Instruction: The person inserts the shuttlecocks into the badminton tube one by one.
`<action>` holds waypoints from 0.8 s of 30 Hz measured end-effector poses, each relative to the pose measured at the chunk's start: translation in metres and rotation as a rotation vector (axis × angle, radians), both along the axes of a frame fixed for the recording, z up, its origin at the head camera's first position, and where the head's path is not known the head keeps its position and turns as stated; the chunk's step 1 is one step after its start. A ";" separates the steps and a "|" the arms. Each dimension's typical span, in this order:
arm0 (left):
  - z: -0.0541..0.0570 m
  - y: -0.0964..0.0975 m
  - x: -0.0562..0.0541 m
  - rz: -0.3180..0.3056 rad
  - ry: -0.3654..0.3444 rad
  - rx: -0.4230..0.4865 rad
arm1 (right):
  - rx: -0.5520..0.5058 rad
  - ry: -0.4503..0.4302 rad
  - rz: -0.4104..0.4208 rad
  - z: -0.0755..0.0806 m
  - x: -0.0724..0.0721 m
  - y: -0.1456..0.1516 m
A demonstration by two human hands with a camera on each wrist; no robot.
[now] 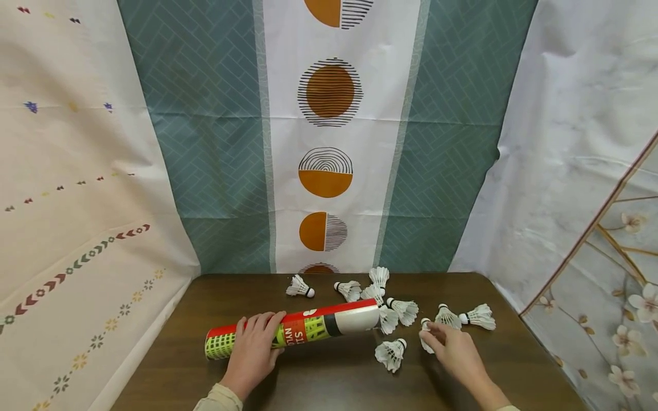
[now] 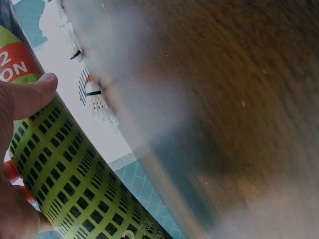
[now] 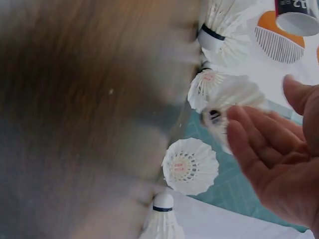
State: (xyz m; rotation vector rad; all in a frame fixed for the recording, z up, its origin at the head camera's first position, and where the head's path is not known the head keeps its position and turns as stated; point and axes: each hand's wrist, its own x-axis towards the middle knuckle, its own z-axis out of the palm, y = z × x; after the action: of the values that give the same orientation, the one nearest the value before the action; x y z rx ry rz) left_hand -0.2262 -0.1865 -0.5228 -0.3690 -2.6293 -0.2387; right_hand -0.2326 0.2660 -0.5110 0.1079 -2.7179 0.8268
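Note:
My left hand (image 1: 253,349) grips a red, green and white shuttlecock tube (image 1: 313,326) lying slanted above the dark table. In the left wrist view the thumb presses on the tube's printed side (image 2: 75,174). On the right, my right hand (image 1: 458,349) is at a white feather shuttlecock (image 1: 425,323), partly hidden by the fingers. The right wrist view has that shuttlecock (image 3: 241,92) beside the fingertips, while the thumb stands apart from the fingers. Whether the fingers touch it is hard to tell. A shuttlecock (image 1: 447,317) lies just behind this hand.
Several more shuttlecocks are scattered on the table (image 1: 329,377). One (image 1: 390,355) lies between my hands, another (image 1: 479,317) at the far right, and one (image 1: 300,286) near the back edge. Others cluster by the tube's white end. Patterned cloths (image 1: 221,171) hang around the table.

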 end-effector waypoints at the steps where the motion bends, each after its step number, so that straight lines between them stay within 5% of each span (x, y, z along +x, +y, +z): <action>1: 0.000 0.000 0.000 -0.001 -0.002 0.002 | 0.002 0.043 -0.012 0.000 -0.002 0.000; 5: 0.000 0.000 -0.001 -0.001 -0.002 0.010 | -0.018 0.232 -0.058 -0.001 -0.010 0.002; 8: 0.000 -0.001 -0.001 -0.004 -0.001 0.010 | -0.075 0.293 -0.092 0.000 -0.015 0.005; 10: 0.000 -0.001 -0.001 -0.005 -0.003 0.007 | -0.159 0.242 -0.108 0.002 -0.017 0.008; 17: 0.000 -0.002 0.000 0.001 -0.018 -0.003 | -0.547 -0.175 -0.121 0.018 -0.021 0.014; 24: 0.000 0.000 0.001 0.009 -0.031 -0.002 | -0.807 -0.295 -0.015 0.025 -0.024 -0.008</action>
State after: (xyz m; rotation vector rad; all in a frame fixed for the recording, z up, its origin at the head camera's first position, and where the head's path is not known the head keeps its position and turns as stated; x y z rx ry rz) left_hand -0.2253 -0.1864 -0.5231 -0.3568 -2.6615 -0.2400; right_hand -0.2562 0.2579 -0.4860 -0.2237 -2.3889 1.9747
